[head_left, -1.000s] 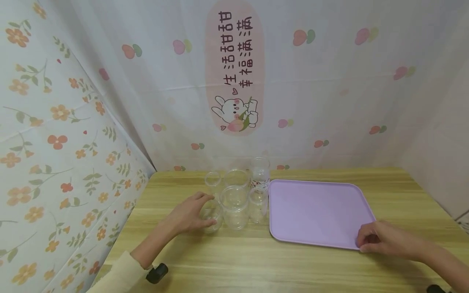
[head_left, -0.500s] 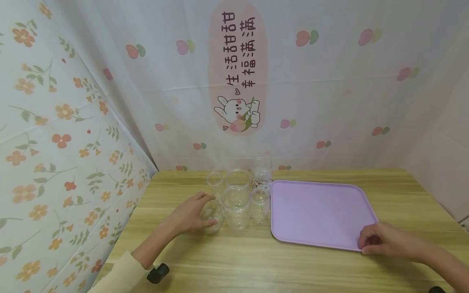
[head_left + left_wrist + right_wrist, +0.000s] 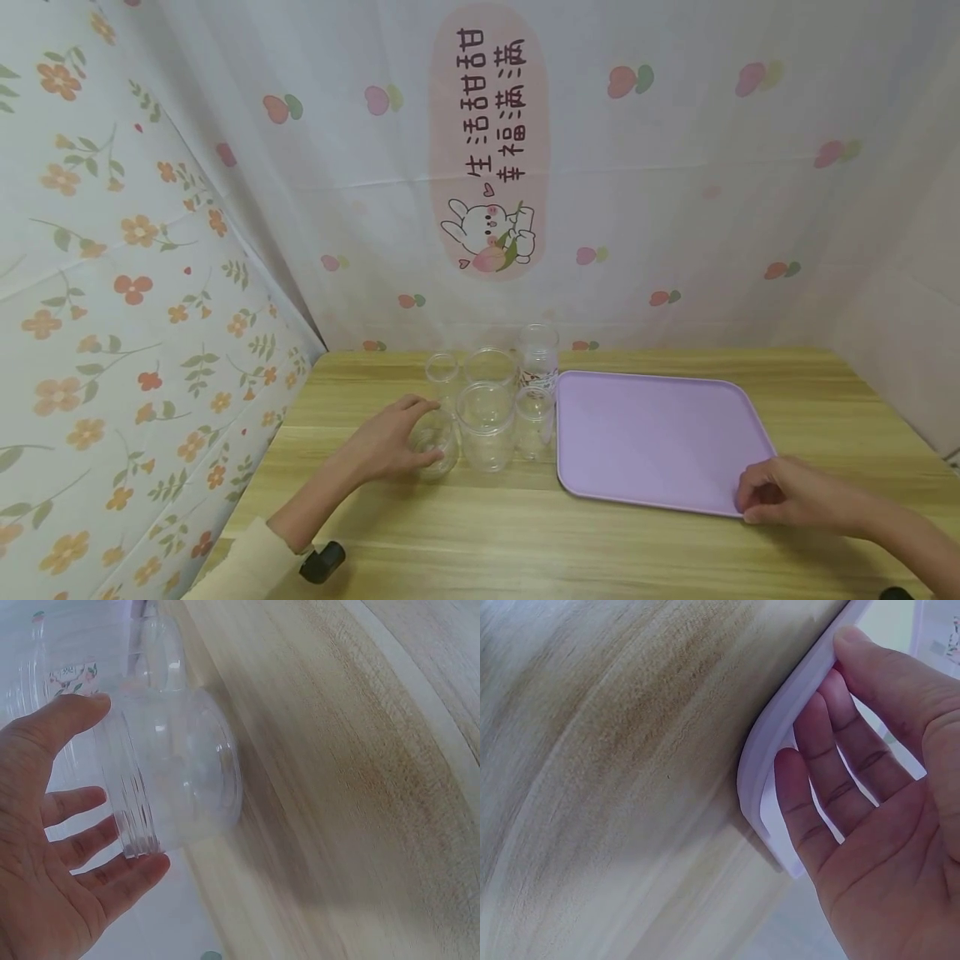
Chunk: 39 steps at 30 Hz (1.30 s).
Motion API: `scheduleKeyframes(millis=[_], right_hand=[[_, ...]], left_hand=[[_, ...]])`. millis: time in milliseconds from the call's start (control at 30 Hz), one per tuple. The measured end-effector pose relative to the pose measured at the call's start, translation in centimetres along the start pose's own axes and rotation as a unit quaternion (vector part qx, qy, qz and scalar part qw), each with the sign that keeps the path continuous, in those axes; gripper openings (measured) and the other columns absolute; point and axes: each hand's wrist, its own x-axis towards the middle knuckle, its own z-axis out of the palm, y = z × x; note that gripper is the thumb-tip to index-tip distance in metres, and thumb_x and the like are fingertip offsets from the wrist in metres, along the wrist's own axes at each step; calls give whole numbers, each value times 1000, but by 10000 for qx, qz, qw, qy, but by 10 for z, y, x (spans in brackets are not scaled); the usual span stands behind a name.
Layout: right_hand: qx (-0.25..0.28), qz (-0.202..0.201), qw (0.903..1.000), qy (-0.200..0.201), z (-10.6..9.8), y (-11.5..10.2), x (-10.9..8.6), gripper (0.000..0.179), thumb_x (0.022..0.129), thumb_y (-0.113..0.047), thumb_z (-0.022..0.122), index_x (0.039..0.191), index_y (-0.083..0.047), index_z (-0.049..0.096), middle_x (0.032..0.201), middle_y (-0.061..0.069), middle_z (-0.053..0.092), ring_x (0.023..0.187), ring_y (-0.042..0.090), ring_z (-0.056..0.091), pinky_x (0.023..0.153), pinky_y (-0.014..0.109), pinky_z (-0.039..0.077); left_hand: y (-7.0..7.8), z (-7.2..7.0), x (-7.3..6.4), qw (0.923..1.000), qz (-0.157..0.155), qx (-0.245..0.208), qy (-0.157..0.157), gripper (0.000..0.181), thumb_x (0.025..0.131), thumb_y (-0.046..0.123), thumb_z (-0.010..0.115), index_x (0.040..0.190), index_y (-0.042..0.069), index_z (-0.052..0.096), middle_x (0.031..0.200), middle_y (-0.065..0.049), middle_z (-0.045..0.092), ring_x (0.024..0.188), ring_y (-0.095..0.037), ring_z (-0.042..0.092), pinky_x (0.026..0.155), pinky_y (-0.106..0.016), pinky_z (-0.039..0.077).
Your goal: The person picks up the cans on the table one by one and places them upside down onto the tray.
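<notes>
My left hand (image 3: 384, 442) holds a clear plastic cup (image 3: 437, 450), the front left one of a cluster. In the left wrist view the thumb and fingers spread round this cup (image 3: 176, 772), which has several close ridges near its mouth; whether cups are nested there I cannot tell. My right hand (image 3: 802, 497) grips the near right corner of a purple rectangular tray (image 3: 652, 433) lying flat on the table. In the right wrist view the thumb rests on the tray's rim (image 3: 780, 724) while curled fingers touch its inner side.
Right beside the held cup stand more clear cups: a wide one (image 3: 486, 442) and a narrower one (image 3: 534, 437) in front, a small one (image 3: 442, 375) and a tall printed one (image 3: 538, 367) behind. A patterned curtain (image 3: 360, 208) hangs behind the wooden table (image 3: 465, 542).
Both hands keep their places on the cup and the tray. Only the head view shifts slightly, moving the whole scene a little to the right.
</notes>
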Motion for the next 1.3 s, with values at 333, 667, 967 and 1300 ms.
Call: scheduleKeyframes(millis=[333, 667, 967, 1300], right_hand=[[158, 587, 9980, 165, -7, -7, -2, 24, 94, 2, 70, 98, -21, 70, 84, -13, 64, 73, 2, 59, 56, 23, 50], [378, 1436, 9859, 777, -31, -10, -9, 21, 102, 4, 55, 111, -7, 69, 96, 3, 70, 82, 16, 65, 65, 27, 54], [367, 2058, 9633, 1683, -33, -12, -11, 24, 104, -2, 54, 125, 3, 62, 115, 2, 71, 95, 12, 67, 70, 31, 59], [610, 2174, 9557, 1890, -36, -20, -7, 29, 108, -6, 47, 135, 3, 55, 125, 4, 67, 105, 12, 67, 78, 31, 59]], left_hand=[[-3, -7, -7, 9989, -158, -356, 257, 67, 86, 34, 83, 140, 4, 57, 135, -13, 55, 119, -34, 59, 94, -52, 51], [-15, -17, -21, 9959, -119, -746, 504, 67, 88, 34, 81, 142, 3, 55, 134, -16, 56, 119, -38, 58, 94, -54, 51], [-24, -28, -28, 9885, -271, -1377, 566, 67, 91, 32, 79, 144, 3, 53, 135, -17, 55, 120, -43, 56, 91, -51, 54], [-26, -37, -34, 9812, -496, -1731, 699, 65, 94, 33, 75, 146, 3, 51, 137, -19, 52, 121, -43, 55, 93, -54, 53]])
